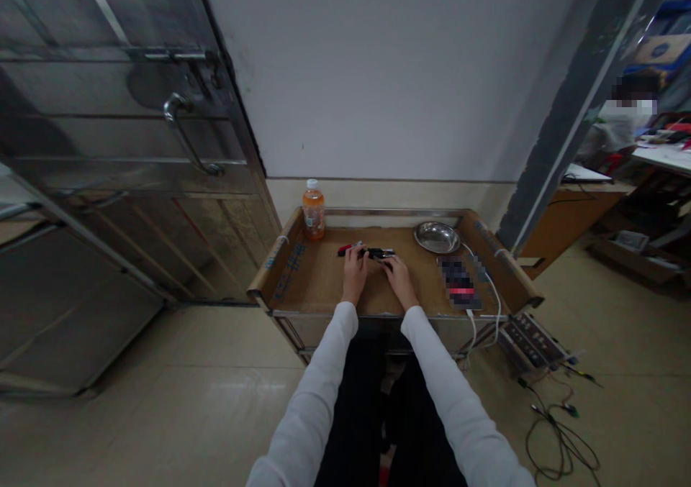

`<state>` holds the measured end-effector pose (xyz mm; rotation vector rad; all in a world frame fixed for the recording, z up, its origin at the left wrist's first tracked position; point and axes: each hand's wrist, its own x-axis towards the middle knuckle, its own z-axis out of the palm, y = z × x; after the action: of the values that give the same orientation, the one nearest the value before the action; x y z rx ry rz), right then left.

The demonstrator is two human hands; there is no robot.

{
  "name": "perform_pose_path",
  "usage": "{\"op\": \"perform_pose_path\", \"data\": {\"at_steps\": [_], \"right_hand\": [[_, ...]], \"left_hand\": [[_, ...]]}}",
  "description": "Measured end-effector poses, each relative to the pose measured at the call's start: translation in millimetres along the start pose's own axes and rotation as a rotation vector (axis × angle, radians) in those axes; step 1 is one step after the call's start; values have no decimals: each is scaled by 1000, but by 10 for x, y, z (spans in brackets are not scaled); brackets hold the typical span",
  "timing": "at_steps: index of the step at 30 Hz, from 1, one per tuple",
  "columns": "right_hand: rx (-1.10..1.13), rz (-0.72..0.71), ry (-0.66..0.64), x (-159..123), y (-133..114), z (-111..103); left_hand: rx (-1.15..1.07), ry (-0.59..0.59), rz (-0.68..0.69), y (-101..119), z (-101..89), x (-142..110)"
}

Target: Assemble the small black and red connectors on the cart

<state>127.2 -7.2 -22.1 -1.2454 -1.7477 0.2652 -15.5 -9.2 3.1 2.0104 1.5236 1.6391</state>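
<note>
Several slim black and red pens (379, 252) lie close together across the middle of a cardboard-lined tray table (313, 278). At the left end of the bunch, one has a red part. My left hand (355, 274) has its fingers curled over the bunch near its middle, with thumb and forefinger at the black pens. From the right, my right hand (398, 277) closes its bent fingers at the right end of the same bunch. The pens are small in view, and my fingers partly cover them.
An orange drink bottle (314, 211) stands at the back left corner. Toward the right are a round metal dish (437, 237) and a phone (458, 283) with a white cable (494, 296). A wall is behind; black cables (564, 437) lie on the floor at right.
</note>
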Motion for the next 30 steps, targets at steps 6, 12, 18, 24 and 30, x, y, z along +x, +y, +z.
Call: {"op": "perform_pose_path", "data": {"at_steps": [6,12,18,24,30], "right_hand": [[17,32,25,-9,-4,-28],[-45,139,163,-20,0,-78],[9,72,110,-9,-35,-63],[-42,64,48,-15,1,-15],[-45,75,33,-24,60,10]], "left_hand": [[-19,93,-37,3,-36,10],[-107,-82,-70,-49,0,-4],[44,-402,38,-12,34,15],[251,-365,72,69,-34,-29],[315,-445,104,3,-133,-175]]}}
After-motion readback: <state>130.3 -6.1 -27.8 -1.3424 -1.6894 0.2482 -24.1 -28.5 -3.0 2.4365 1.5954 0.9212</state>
